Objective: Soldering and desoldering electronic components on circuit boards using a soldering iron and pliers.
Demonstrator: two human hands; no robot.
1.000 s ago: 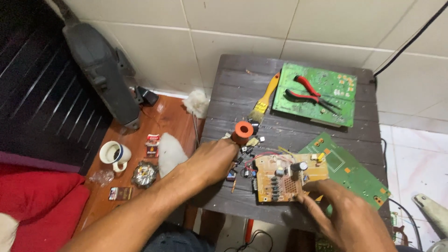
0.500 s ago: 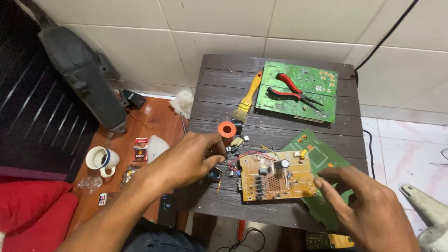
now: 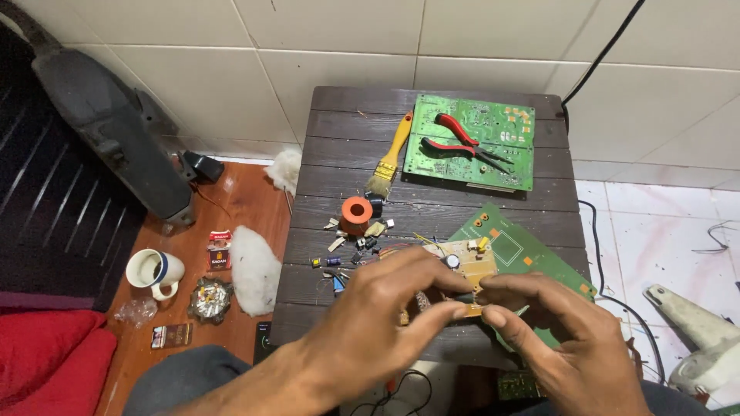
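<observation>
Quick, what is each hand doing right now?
Left hand: closed, fingers pinching the near edge of the tan circuit board.
Right hand: closed, fingertips gripping the same board's edge from the other side.

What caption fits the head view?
Both hands, left and right, grip a tan board over a dark table.

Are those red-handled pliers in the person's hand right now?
No, the red-handled pliers lie on the far green circuit board, away from both hands.
</observation>
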